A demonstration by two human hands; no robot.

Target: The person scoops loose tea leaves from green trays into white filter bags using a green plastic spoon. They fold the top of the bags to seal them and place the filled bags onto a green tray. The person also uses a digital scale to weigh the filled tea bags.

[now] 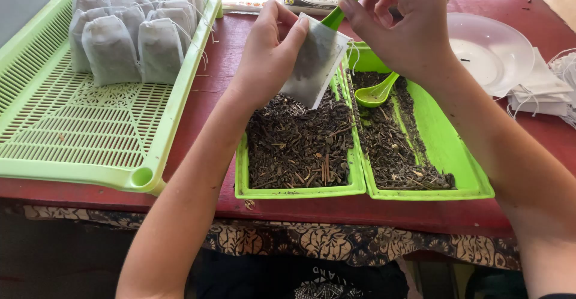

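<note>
The left hand (267, 56) pinches a small white filter bag (315, 62) at its upper edge, thumb on the near side and fingers behind, so the bag hangs tilted over the far end of the left green tray (300, 190); dark contents show through its lower half. The right hand (402, 26) is closed around a green handle (348, 2) whose lower end meets the mouth of the bag — whether it goes inside cannot be told. Just below that hand a green spoon (375, 94) lies with its bowl on the loose dried leaves in the right green tray (456, 155). The two trays sit side by side, touching along their long edges, both holding dark dried leaves and twigs (297, 143); the left one is filled across its floor, while the right one has its leaves in a strip along the left side with bare green plastic to the right. They rest on a red table (207, 95). To the left lies a large slotted green tray (66, 125) with filled white bags (135, 23) standing in rows at its far end. To the right, a white plate (492, 50) sits beside a stack of flat empty bags (543, 89) — strings trail from them. A patterned cloth (336, 242) hangs below the table's near edge.
</note>
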